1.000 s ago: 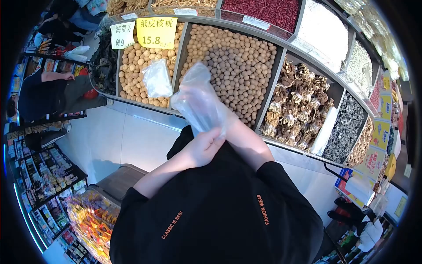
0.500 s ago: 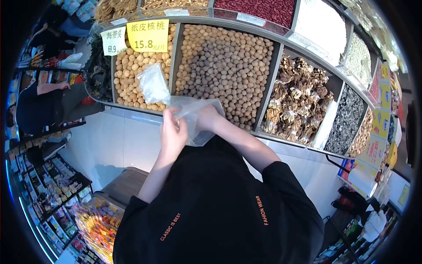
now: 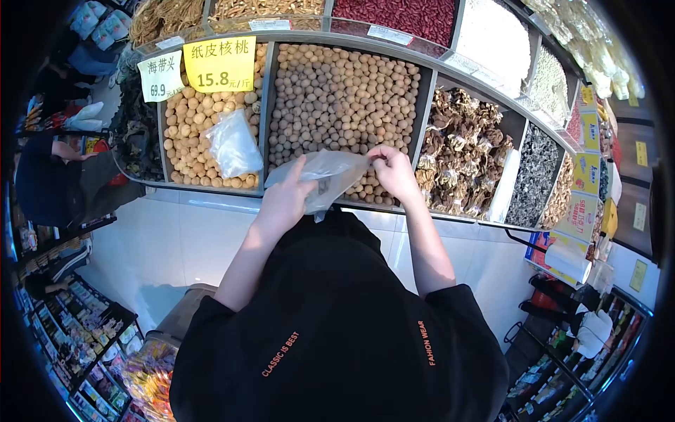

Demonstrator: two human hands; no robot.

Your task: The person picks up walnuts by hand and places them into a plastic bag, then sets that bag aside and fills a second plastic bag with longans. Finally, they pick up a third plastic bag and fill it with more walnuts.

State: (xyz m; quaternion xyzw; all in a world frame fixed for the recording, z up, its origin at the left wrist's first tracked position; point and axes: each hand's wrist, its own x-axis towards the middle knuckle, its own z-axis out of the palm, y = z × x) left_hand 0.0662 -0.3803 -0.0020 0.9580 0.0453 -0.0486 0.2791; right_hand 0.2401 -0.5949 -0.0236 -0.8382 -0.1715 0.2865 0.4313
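A clear plastic bag [image 3: 325, 177] is stretched between my two hands, over the near edge of a bin of round brown dried longans [image 3: 337, 98]. My left hand [image 3: 285, 200] is closed on the bag's left side, with the index finger pointing up along it. At the bag's right corner, my right hand [image 3: 394, 174] pinches the plastic between thumb and fingers. The bag is see-through and looks mostly flat. Another folded clear plastic bag [image 3: 235, 144] lies on the walnuts [image 3: 188, 125] in the bin to the left.
Yellow [image 3: 219, 65] and white [image 3: 160, 75] price signs stand over the left bins. Dried mushrooms [image 3: 460, 151] and black dried fungus [image 3: 538, 169] fill bins on the right. Red beans [image 3: 401, 17] lie behind a clear ledge. A person [image 3: 53, 169] stands at the far left.
My right hand has moved right, from within or behind the bag to its corner, and the bag is now spread wider. My left hand has shifted slightly; the view has moved a little.
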